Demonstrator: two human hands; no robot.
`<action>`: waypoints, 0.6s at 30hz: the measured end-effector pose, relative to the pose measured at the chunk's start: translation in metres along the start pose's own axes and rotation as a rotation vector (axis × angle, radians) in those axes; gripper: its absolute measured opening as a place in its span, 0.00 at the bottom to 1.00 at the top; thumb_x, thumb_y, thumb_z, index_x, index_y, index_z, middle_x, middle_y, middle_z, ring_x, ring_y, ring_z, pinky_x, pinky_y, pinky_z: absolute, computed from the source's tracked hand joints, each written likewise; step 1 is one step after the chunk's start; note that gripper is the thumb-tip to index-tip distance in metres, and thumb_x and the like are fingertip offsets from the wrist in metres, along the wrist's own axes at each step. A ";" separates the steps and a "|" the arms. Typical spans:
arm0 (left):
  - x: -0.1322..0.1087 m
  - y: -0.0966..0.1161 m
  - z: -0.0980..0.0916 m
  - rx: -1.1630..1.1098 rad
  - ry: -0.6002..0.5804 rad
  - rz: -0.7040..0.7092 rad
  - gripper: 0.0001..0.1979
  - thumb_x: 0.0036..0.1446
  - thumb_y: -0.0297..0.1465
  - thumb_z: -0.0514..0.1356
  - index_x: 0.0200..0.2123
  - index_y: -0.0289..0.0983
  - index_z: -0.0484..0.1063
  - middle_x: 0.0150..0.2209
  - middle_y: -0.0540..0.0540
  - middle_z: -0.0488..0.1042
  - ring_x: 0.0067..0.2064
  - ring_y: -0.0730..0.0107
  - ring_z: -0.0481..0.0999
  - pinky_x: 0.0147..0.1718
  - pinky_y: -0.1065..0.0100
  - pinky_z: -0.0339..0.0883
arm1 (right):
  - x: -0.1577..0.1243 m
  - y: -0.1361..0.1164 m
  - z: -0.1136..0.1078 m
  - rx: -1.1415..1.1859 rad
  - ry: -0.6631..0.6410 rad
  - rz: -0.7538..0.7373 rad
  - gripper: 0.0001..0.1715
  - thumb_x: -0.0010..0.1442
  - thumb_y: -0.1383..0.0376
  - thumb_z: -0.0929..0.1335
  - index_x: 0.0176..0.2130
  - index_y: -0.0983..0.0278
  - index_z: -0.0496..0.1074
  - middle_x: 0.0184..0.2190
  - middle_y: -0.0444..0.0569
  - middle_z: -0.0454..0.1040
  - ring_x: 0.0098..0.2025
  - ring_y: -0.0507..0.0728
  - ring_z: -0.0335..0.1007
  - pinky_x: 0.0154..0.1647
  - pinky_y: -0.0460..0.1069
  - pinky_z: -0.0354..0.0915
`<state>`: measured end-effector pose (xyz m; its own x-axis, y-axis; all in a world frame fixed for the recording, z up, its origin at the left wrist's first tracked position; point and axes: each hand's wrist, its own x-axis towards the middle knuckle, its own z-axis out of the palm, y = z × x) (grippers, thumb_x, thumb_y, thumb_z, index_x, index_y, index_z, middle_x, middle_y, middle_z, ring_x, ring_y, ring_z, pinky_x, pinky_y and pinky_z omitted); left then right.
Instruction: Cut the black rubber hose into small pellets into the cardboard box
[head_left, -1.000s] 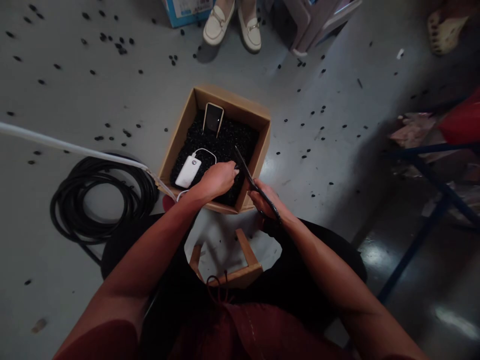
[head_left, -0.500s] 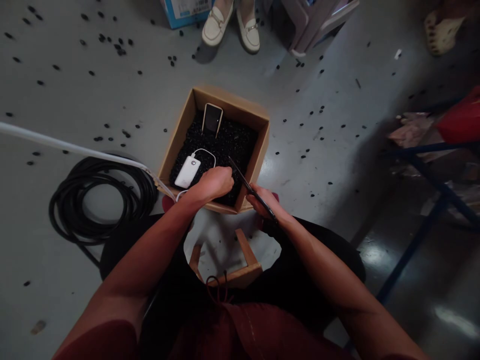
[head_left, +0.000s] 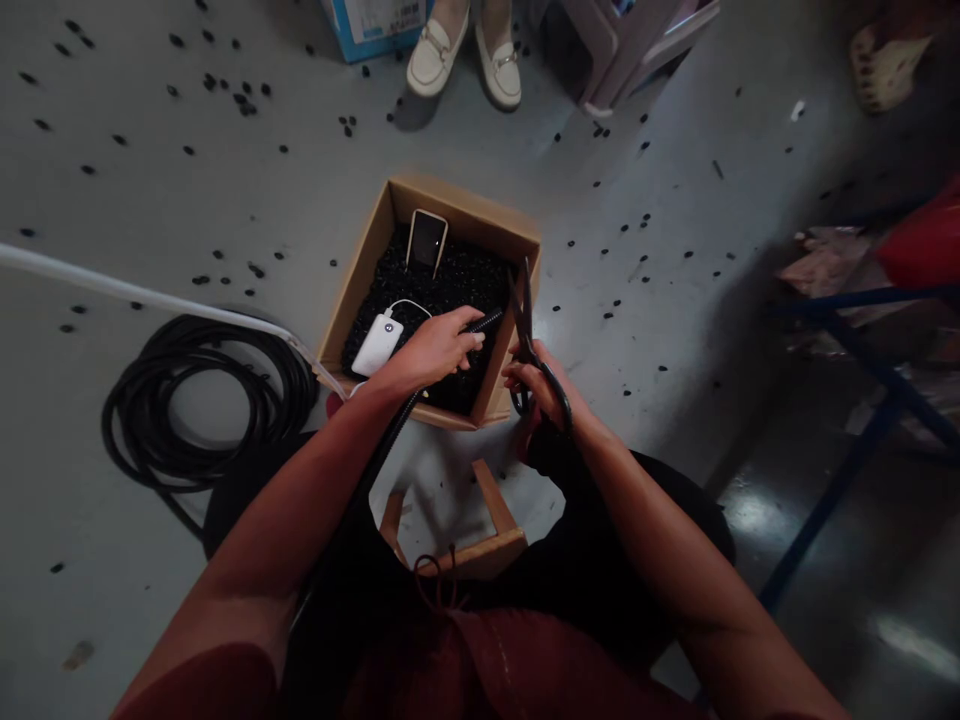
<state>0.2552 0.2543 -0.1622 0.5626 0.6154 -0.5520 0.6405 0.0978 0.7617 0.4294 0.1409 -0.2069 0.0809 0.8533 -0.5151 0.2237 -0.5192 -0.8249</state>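
Note:
My left hand [head_left: 444, 348] is closed around a black ribbed tube [head_left: 486, 322] over the cardboard box [head_left: 525, 240]. The tube's end sticks out past my fingers to the right, and its other part runs back under my forearm. In my right hand [head_left: 541, 385] is a pair of black scissors [head_left: 527, 320] at the box's right wall. The blades point away from me and are parted, just right of the tube's end, not touching it. Small black pieces [head_left: 465, 275] fill the bottom of the box. A white power bank [head_left: 377, 345] and a phone [head_left: 427, 240] rest on them.
A coil of black tubing [head_left: 127, 400] lies on the floor to my left, below a white pole [head_left: 150, 295]. Small black pieces are scattered around. Ahead are a person's white shoes [head_left: 431, 60] and a plastic stool [head_left: 600, 60]. A blue metal frame [head_left: 847, 450] stands at right.
The scissors have turned and their blades have parted. My left hand has shifted slightly forward and right, and the ribbed tube now shows beyond its fingers.

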 end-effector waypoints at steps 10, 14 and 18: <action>0.003 0.003 0.000 -0.011 0.166 -0.002 0.18 0.60 0.31 0.52 0.51 0.32 0.70 0.32 0.45 0.77 0.29 0.73 0.71 0.32 0.71 0.65 | -0.009 -0.014 0.005 -0.140 -0.111 -0.056 0.16 0.56 0.60 0.62 0.45 0.61 0.59 0.36 0.47 0.67 0.36 0.55 0.63 0.39 0.53 0.62; 0.004 0.002 0.001 -0.024 0.138 0.020 0.13 0.60 0.30 0.53 0.45 0.33 0.72 0.32 0.46 0.77 0.29 0.73 0.71 0.33 0.71 0.65 | -0.009 -0.014 0.004 -0.130 -0.137 -0.068 0.17 0.56 0.60 0.62 0.45 0.61 0.58 0.36 0.47 0.67 0.36 0.56 0.63 0.40 0.53 0.61; 0.003 0.002 0.000 -0.024 0.120 0.066 0.14 0.59 0.30 0.52 0.45 0.34 0.73 0.31 0.47 0.76 0.29 0.73 0.71 0.33 0.71 0.64 | -0.009 -0.014 0.003 -0.129 -0.146 -0.069 0.16 0.56 0.61 0.62 0.45 0.61 0.59 0.38 0.48 0.68 0.37 0.55 0.64 0.41 0.53 0.61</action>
<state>0.2583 0.2561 -0.1620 0.5356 0.7098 -0.4574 0.5906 0.0723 0.8037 0.4226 0.1397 -0.1916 -0.0789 0.8655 -0.4946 0.3467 -0.4414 -0.8276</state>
